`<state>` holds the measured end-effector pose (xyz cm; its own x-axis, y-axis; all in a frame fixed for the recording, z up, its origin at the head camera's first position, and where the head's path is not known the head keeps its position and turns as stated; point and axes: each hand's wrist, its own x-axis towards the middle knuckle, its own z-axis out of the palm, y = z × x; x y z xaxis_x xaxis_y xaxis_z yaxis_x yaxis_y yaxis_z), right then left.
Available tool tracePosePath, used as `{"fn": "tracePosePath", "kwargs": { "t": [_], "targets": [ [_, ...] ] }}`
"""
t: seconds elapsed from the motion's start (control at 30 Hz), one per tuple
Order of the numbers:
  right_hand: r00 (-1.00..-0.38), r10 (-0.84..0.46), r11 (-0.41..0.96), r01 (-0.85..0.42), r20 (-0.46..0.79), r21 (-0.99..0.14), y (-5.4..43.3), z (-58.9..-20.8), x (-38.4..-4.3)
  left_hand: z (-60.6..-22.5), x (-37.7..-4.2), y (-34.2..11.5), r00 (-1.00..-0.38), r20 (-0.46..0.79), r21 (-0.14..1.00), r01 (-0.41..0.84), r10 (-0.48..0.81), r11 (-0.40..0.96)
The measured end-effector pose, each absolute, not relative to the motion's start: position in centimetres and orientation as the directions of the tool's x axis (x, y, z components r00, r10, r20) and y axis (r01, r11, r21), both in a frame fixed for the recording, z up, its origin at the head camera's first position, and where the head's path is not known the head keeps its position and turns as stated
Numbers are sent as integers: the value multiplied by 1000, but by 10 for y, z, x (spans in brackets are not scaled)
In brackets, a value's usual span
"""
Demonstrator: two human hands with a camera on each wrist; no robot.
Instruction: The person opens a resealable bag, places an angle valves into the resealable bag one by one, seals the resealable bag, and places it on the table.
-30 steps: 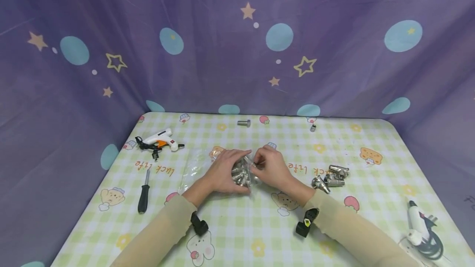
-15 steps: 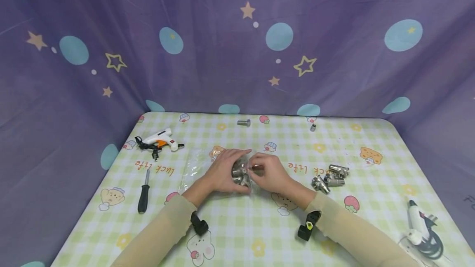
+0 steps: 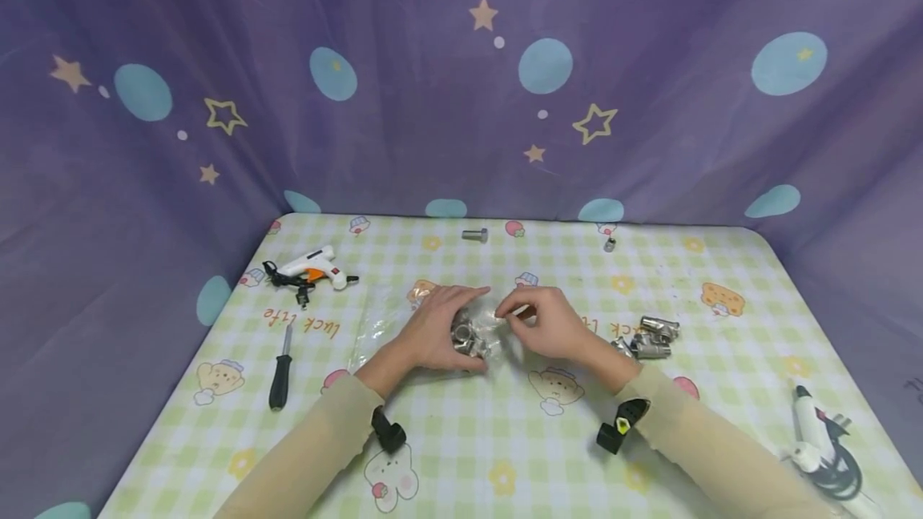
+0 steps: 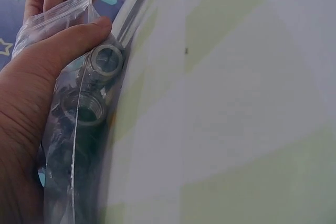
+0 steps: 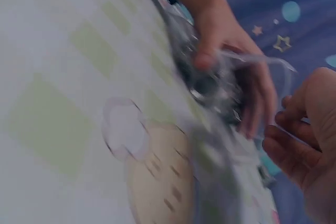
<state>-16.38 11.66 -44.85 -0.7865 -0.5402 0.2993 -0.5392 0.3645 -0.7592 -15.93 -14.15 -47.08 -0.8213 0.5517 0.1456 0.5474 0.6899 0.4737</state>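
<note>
A clear zip bag [image 3: 378, 319] lies at the middle of the table, with several shiny metal pipe fittings [image 3: 465, 336] inside its right part. My left hand [image 3: 436, 331] grips the bag around these fittings, its thumb on the near side. Threaded round openings of the fittings [image 4: 106, 60] show through the plastic in the left wrist view. At the bag's mouth, my right hand [image 3: 551, 325] has curled fingers and pinches the plastic edge. The right wrist view is blurred, but the bag's rim [image 5: 283, 64] reaches to those fingertips.
Several loose metal fittings [image 3: 652, 336] lie right of my right hand, partly behind the forearm. A screwdriver [image 3: 281, 375] and a white glue gun [image 3: 317, 264] are at left. A bolt [image 3: 474, 235] and small metal piece [image 3: 610, 244] lie far back; another glue gun [image 3: 815, 431] is front right.
My right hand has moved right, away from the left hand, and the bag's mouth now spreads wider towards it. The left hand has kept its grip in the same place.
</note>
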Motion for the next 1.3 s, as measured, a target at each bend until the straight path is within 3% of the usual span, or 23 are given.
{"fn": "tracePosePath", "kwargs": {
  "t": [0.23, 0.63, 1.1, 1.3],
  "targets": [
    [-801, -538, 492, -550, 262, -675, 163, -426, -173, -468, -161, -140, -821, 128, 478, 543, 557, 691],
    [-831, -551, 711, -512, 70, -482, 240, -402, -163, -468, -158, -137, -837, 103, 470, 517, 537, 715],
    [-718, -695, 666, -620, -44, -414, 253, -410, -139, -467, -157, -143, -820, 116, 371, 559, 561, 741],
    [-726, -684, 695, -623, -65, -358, 250, -412, -136, -467, -157, -143, -822, 91, 382, 550, 562, 742]
  ]
}}
